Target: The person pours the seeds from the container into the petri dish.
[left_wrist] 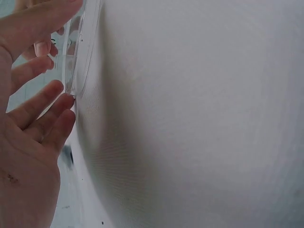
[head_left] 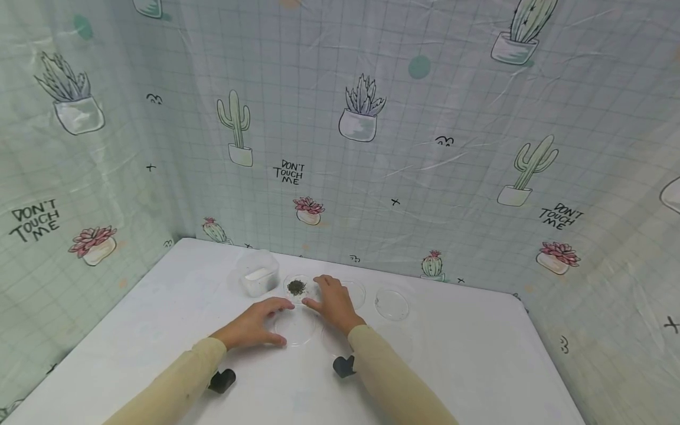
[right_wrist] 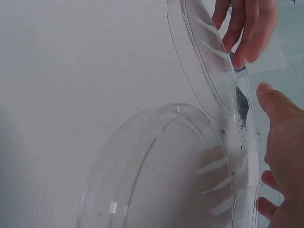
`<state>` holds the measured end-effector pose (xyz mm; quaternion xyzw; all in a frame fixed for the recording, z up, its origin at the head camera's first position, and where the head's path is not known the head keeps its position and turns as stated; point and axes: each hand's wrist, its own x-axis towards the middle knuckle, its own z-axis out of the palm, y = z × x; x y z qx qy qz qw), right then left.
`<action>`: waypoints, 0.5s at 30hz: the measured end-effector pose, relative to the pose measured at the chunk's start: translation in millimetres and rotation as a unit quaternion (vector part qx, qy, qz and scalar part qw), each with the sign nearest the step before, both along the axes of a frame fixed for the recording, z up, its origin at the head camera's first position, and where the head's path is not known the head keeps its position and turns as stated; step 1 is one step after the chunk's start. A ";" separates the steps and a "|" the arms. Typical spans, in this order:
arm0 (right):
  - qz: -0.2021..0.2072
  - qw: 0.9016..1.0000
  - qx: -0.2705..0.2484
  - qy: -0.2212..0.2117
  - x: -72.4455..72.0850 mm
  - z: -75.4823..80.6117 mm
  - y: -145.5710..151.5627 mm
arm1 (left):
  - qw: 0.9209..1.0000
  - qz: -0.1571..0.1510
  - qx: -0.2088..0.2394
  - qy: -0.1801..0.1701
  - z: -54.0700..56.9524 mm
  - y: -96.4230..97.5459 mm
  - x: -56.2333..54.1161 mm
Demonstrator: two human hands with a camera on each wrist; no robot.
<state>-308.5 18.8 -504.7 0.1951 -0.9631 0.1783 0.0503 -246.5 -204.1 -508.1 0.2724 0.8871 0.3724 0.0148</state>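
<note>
A clear petri dish [head_left: 298, 330] lies on the table between the spread thumb and fingers of my left hand [head_left: 255, 326]. In the left wrist view, fingertips stand right at the dish's rim [left_wrist: 71, 85], and the thumb overlaps its edge. Just beyond it, a smaller clear dish holds a little heap of dark green flakes [head_left: 296, 287]. My right hand [head_left: 336, 302] curves beside the right edge of that smaller dish, thumb and fingers parted. In the right wrist view, the right thumb [right_wrist: 270, 95] points at the flakes, with a gap between.
To the left stands a translucent container [head_left: 258, 258] with a white block [head_left: 258, 278] in or before it. Other clear dishes [head_left: 391, 305] lie right of the hands, one large one [right_wrist: 161, 180] under the right forearm. A printed curtain [head_left: 329, 177] rises behind the table.
</note>
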 end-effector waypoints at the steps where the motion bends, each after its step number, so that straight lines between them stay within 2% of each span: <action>1: 0.001 1.000 0.001 0.001 -0.1 0.1 -0.1 | 1.000 -0.002 -0.010 0.004 -0.2 0.1 0.1; 4: 0.004 1.000 0.004 0.002 -0.5 0.0 -0.1 | 0.999 -0.007 -0.039 0.011 -0.3 0.4 0.1; 7: 0.004 1.000 0.006 0.001 -1.0 -0.3 0.6 | 0.998 -0.008 -0.057 0.001 2.1 1.1 0.6; 11: 0.003 1.000 0.008 0.004 -3.3 -3.3 1.2 | 0.998 -0.007 -0.060 -0.011 5.3 2.3 1.3; 15: 0.002 1.000 0.010 0.003 -5.7 -6.3 0.8 | 0.998 -0.002 -0.061 -0.010 2.3 3.4 0.0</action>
